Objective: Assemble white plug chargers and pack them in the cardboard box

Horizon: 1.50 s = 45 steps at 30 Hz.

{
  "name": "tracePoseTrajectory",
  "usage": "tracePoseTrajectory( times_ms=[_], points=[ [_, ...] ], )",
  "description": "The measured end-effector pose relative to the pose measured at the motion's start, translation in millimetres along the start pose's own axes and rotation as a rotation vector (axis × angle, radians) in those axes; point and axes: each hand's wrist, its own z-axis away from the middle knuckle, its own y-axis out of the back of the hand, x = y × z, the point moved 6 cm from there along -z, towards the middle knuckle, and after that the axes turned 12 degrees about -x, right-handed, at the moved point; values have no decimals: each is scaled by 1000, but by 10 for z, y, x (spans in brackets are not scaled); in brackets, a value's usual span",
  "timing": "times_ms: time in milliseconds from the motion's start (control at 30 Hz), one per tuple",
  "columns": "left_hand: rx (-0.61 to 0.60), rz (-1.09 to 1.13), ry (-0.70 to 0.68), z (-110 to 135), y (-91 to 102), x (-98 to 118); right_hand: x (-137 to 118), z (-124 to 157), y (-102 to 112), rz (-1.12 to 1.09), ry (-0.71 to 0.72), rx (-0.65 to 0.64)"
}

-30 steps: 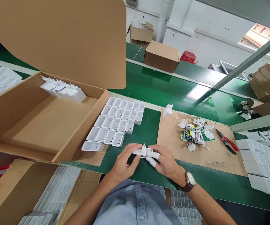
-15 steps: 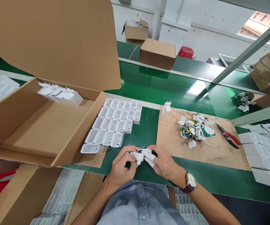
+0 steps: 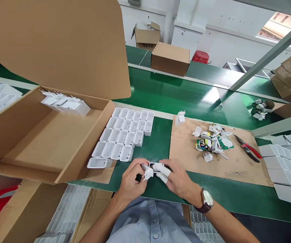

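The open carton [image 3: 41, 135] fills 10 o'clock. Rows of white casings [image 3: 125, 135] sit at 12 o'clock from the hands. Left hand [image 3: 130, 182] and right hand [image 3: 179, 179] both pinch 1 white charger [image 3: 149, 172] above the green bench [image 3: 155, 145]. It has been rotated over the past 1 second, and its prongs, up before, now point toward 7 o'clock.

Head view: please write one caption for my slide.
Left hand and right hand hold a white charger beside white casings.

Bright overhead light, glare on green belt [image 3: 211, 96], edges warped
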Motion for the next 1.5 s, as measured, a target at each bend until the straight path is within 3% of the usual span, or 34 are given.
tracePoseTrajectory(
  times_ms=[133,267,333,433,533,600,733,933,1000,1100,1167,1233,1333,1500],
  points=[
    [-3,18,2,-1,-8,-36,-40,-11,-7,116,11,-36],
    [-14,0,0,0,-2,-42,-23,-20,-17,1,-4,5],
    [5,-30,6,11,13,-19,32,-29,-11,-227,-87,80],
    [39,-57,-43,33,10,85,175,-1,-105,-837,-341,217],
    [54,-41,-128,30,-38,206,175,39,-303,-1387,-540,259],
    [94,-27,-141,15,-56,243,128,48,-357,-1539,-569,270],
    [126,-7,-143,-8,-86,264,83,73,-382,-1593,-558,295],
    [58,-6,-89,57,-76,230,132,114,-338,-1423,-546,274],
    [9,-35,-43,86,-66,195,178,114,-201,-1161,-478,279],
    [-10,-105,17,105,-10,154,138,103,40,-540,-274,262],
    [-31,-153,26,78,24,155,68,106,79,-201,-159,212],
    [-99,-190,0,16,30,184,32,114,40,-20,-114,153],
    [-245,-229,-44,-104,15,247,21,122,-14,46,-136,132],
    [-389,-242,-12,-290,65,354,52,141,-15,-82,-218,193]
  ],
)
